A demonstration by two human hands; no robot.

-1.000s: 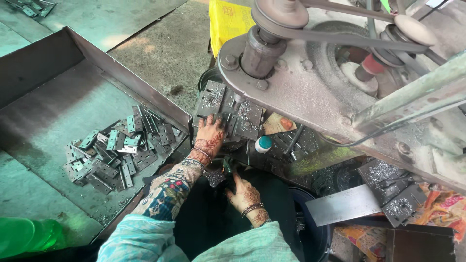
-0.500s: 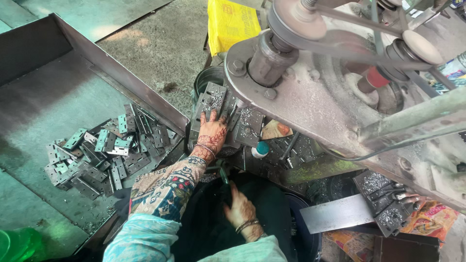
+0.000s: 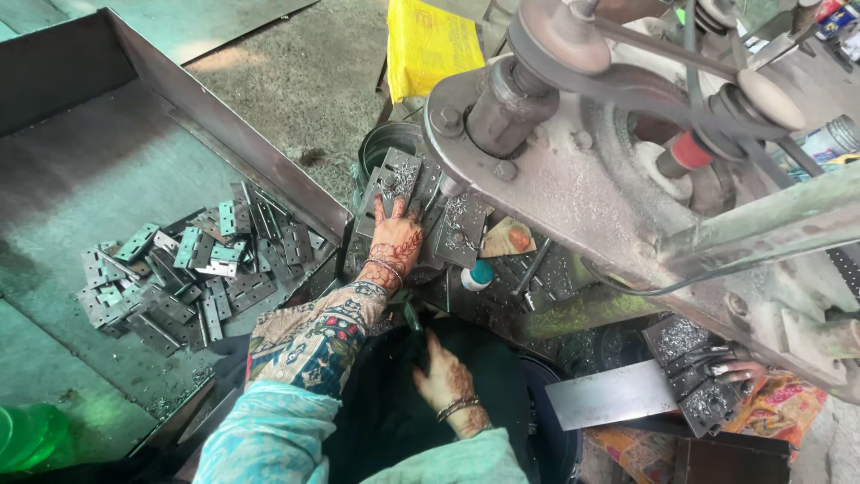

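From the head view, the left hand (image 3: 394,240) lies flat, fingers spread, on a grey metal plate (image 3: 397,179) under the press machine (image 3: 573,179). The right hand (image 3: 445,376) rests half-curled over dark cloth, holding nothing visible. Hinge plates (image 3: 188,269) heap in the tray (image 3: 81,152), well apart

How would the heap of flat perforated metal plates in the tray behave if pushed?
The metal plates look thin, flat and rigid, so they would probably slide and clatter rather than bend. Loosely overlapped, the heap would likely spread and shift piece by piece. The smooth tray probably lets them skid easily.
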